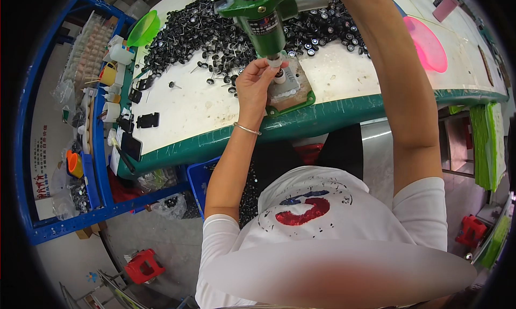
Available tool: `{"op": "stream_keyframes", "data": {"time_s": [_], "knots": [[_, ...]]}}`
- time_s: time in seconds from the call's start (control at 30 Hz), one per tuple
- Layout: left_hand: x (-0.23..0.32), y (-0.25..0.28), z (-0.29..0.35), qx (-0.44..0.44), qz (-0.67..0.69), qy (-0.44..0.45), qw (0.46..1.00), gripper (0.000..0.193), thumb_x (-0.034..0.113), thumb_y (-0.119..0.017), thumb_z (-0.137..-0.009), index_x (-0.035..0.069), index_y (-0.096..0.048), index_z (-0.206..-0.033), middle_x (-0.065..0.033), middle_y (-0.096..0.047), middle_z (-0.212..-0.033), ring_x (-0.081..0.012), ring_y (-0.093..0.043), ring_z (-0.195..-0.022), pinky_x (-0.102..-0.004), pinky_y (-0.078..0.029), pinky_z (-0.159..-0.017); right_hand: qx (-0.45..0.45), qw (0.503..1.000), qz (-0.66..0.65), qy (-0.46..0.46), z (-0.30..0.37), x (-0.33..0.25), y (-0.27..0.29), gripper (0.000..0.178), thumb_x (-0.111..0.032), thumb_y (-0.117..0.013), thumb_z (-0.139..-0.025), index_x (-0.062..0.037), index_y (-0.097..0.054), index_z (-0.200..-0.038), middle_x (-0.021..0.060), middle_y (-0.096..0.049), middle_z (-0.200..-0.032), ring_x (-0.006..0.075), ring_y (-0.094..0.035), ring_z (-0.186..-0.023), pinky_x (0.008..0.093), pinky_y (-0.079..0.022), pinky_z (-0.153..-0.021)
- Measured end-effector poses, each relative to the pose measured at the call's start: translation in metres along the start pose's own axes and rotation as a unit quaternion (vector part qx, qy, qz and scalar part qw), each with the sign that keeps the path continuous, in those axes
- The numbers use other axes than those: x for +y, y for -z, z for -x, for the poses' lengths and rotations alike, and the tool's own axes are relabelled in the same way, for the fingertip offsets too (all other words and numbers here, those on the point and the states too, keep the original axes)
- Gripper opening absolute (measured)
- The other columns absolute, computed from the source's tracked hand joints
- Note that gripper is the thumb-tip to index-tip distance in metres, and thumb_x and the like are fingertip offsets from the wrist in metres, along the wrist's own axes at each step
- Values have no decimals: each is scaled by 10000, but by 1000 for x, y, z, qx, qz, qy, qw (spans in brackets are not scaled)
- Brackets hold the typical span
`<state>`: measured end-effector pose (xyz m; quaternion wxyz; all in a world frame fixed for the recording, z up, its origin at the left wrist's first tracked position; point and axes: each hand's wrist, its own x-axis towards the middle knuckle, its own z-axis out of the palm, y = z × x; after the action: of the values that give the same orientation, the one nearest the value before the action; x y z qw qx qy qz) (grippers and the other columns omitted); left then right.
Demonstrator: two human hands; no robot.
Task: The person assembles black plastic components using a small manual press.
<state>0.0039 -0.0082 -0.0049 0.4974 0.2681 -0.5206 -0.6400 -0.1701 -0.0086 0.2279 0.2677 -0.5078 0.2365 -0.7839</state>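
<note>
Looked like a pressing step: round black-and-white part (279, 78) sat on the base plate (293, 85) under the green bench press (263, 32). Left hand (252, 87) fingertips were at the ram tip; couldn't tell if gripping. Right hand out of frame. Next move likely called for aligning, then fingers clear.

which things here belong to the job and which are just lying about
In the job, by the look of it:
green press
left hand, at the press's lower tip
pile of black wheels

Seemingly just lying about:
lime dish
pink dish
red stool
</note>
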Motion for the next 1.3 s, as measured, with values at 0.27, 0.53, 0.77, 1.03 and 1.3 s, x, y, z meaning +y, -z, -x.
{"op": "stream_keyframes", "data": {"time_s": [0.27, 0.53, 0.77, 1.03, 1.3], "knots": [[-1, -3, 1, 8, -5, -3, 1000, 172, 56, -671, -933, -17, -677, -1088, -108, -736, -1009, -137, -695, -929, -247, -541, -813, -5, 932, -354, 80, 37, 5, 3, 226, -154, -549, -983, -90, -491, -774, -66, -340, -565, 30, -268, -421, 220, -222, -385], [5, 0, 4, 44, -28, 18, 998, 161, 50, -697, -905, -25, -702, -1048, -85, -736, -986, -99, -669, -872, -241, -543, -799, -20, 896, -443, 4, 32, 10, 1, 266, -187, -561, -988, -128, -457, -751, -68, -325, -572, 31, -248, -418, 212, -205, -379], [-2, 0, 1, 56, -18, -4, 998, 145, 60, -700, -901, -8, -702, -1029, -68, -735, -962, -91, -664, -869, -236, -519, -801, -65, 827, -343, -440, -53, 12, 27, 264, -257, -592, -974, -158, -484, -755, -92, -332, -582, 25, -258, -421, 206, -184, -375], [21, 63, 15, 173, -109, -3, 979, 159, 58, -741, -859, -33, -716, -987, -76, -727, -883, -107, -662, -778, -223, -512, -714, -35, 927, -119, -353, -30, 34, 14, 261, -354, -582, -987, -129, -580, -854, -67, -431, -621, 62, -362, -461, 220, -266, -402], [12, 122, 31, 143, -452, 74, 877, 207, 172, -754, -806, 21, -745, -947, -107, -735, -804, -175, -686, -683, -300, -527, -646, 10, 932, 279, -233, 38, 108, 140, 246, -280, -556, -987, -127, -686, -1128, -10, -660, -786, 78, -586, -622, 228, -429, -515]]}}
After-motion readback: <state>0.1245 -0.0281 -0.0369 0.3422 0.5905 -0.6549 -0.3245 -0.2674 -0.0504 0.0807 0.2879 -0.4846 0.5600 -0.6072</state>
